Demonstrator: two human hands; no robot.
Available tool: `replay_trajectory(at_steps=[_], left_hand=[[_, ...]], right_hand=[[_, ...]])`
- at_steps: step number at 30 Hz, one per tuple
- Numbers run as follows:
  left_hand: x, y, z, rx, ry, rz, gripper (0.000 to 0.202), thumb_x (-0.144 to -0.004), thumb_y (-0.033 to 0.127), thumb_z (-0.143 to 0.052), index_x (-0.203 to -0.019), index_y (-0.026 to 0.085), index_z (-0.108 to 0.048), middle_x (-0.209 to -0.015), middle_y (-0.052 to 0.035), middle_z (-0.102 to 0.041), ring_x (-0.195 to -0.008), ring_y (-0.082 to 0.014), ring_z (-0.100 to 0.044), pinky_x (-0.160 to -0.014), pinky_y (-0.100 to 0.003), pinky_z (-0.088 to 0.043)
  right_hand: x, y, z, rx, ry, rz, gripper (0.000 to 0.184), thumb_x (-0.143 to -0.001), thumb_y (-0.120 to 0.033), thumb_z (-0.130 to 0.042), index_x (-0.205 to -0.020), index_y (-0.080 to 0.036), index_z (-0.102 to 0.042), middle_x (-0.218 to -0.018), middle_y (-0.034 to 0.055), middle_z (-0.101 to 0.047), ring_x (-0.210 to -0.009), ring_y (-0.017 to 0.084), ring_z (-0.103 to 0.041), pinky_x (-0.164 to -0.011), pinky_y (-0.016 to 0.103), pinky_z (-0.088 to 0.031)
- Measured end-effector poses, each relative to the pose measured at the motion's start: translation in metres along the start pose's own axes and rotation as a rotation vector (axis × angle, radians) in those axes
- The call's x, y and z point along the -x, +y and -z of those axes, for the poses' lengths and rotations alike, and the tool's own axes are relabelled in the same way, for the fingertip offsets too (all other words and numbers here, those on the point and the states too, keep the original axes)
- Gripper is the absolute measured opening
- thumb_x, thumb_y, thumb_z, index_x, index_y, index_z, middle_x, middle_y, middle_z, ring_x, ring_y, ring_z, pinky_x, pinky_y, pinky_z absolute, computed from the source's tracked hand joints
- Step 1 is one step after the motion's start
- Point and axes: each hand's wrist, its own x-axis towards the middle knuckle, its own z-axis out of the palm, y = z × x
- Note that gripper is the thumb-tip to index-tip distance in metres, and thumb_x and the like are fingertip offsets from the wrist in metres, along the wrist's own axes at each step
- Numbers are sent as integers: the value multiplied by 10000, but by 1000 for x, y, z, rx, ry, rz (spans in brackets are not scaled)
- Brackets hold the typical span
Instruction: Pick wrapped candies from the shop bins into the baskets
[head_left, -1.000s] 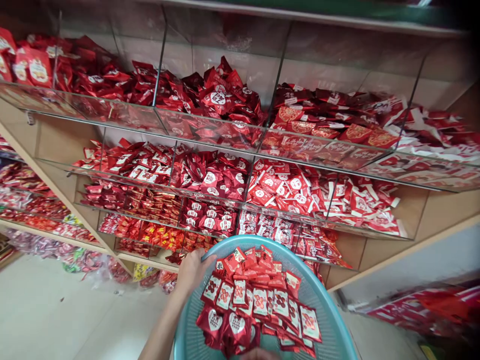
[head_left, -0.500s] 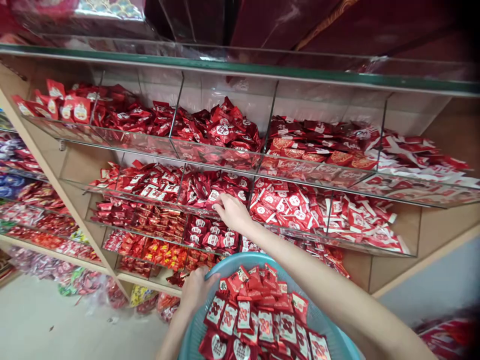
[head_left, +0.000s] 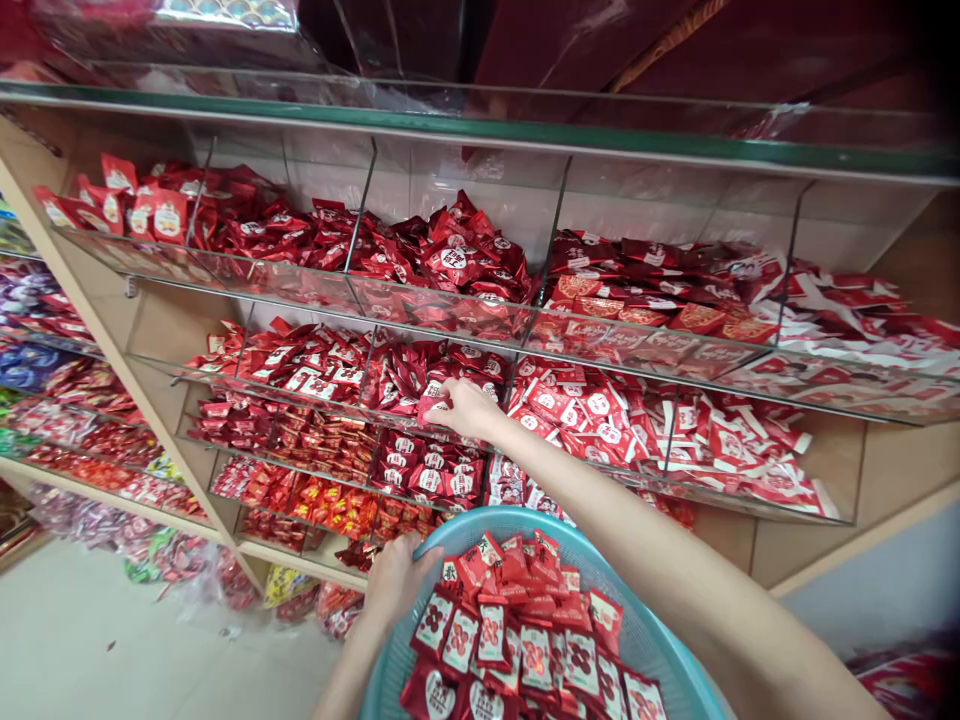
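Observation:
My left hand (head_left: 397,580) grips the near-left rim of a round teal mesh basket (head_left: 660,650) that holds a heap of small red candy packets (head_left: 525,630). My right hand (head_left: 469,405) reaches up into the middle bin of the second shelf tier. Its fingers are pinched on a dark red packet with a white round label (head_left: 435,405). The bin is full of the same dark red packets (head_left: 409,370).
Tiered clear acrylic bins (head_left: 450,310) with dividers hold red wrapped sweets across several shelf levels. A green-edged glass shelf (head_left: 480,130) runs above. Mixed coloured sweets (head_left: 45,330) fill shelves at far left. Pale floor (head_left: 112,640) lies below left.
My right hand came up from below the basket and reached into the middle bin, then closed on a packet. The view tilted upward. My left hand kept its grip on the basket.

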Motion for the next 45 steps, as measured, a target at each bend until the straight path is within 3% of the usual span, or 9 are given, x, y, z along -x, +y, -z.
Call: replay_trajectory(at_steps=[7,12,16,19,23,27,30,37,45], left_hand=[[0,-1,-1,13,-4,-13,334,-832,438,-470,-623,178,-486,-578,15,-529,-548,-113,-483,-525,-219,-238],[0,-1,0,11,-5,8,344,-831,471,-457,-657,180,-516,-606,1,-566,-589,-133,-532,-530,-217,-250],[0,1,3,52,-37,5,304,-824,457,-481,-733,180,-567,-677,-29,-627,-659,-151,-586,-545,-211,-270],[1,4,5,29,-42,-3,296,-833,431,-472,-715,176,-567,-663,-25,-619,-614,-133,-561,-533,-212,-257],[2,6,6,-41,-40,4,338,-836,464,-460,-671,179,-535,-594,-1,-563,-554,-118,-509,-514,-217,-228],[1,7,6,-75,-34,-4,351,-837,481,-460,-656,184,-511,-591,1,-557,-558,-121,-513,-514,-216,-223],[1,7,6,-81,-40,-7,352,-842,482,-452,-665,186,-519,-608,-7,-575,-574,-126,-528,-522,-218,-228],[3,7,5,-80,-39,-3,361,-840,497,-446,-671,187,-522,-604,-11,-584,-583,-139,-554,-517,-218,-233],[6,11,10,-82,-47,10,348,-842,481,-448,-662,190,-514,-613,-17,-591,-601,-149,-568,-510,-223,-236]], right_hand=[[10,-2,13,9,61,116,196,-758,-354,-616,-836,-174,-606,-894,46,-575,-853,187,-546,-706,267,-365],[56,-5,8,-516,199,133,266,-793,-421,-569,-808,-155,-571,-755,-5,-581,-711,126,-521,-654,243,-378],[122,3,-29,-1094,-48,-87,306,-763,-461,-594,-760,-157,-564,-696,-27,-576,-603,89,-497,-563,213,-383],[168,14,-64,-1234,-161,-389,339,-689,-482,-670,-712,-170,-539,-562,-70,-480,-451,50,-365,-429,184,-268],[211,22,-95,-1310,-126,-643,384,-642,-479,-716,-807,-172,-555,-549,-78,-478,-429,48,-378,-409,179,-265],[241,23,-113,-1395,-116,-673,468,-621,-441,-749,-960,-179,-561,-645,-53,-585,-473,55,-460,-436,170,-319],[258,21,-130,-1427,-176,-697,500,-587,-434,-772,-954,-165,-563,-666,-32,-628,-461,59,-496,-428,169,-338],[271,4,-154,-1598,-365,-964,528,-555,-466,-776,-912,-136,-571,-737,61,-700,-612,128,-650,-586,211,-505],[267,-8,-172,-1680,-394,-1240,313,-670,-380,-728,-768,-138,-556,-739,92,-701,-612,133,-660,-525,195,-503]])
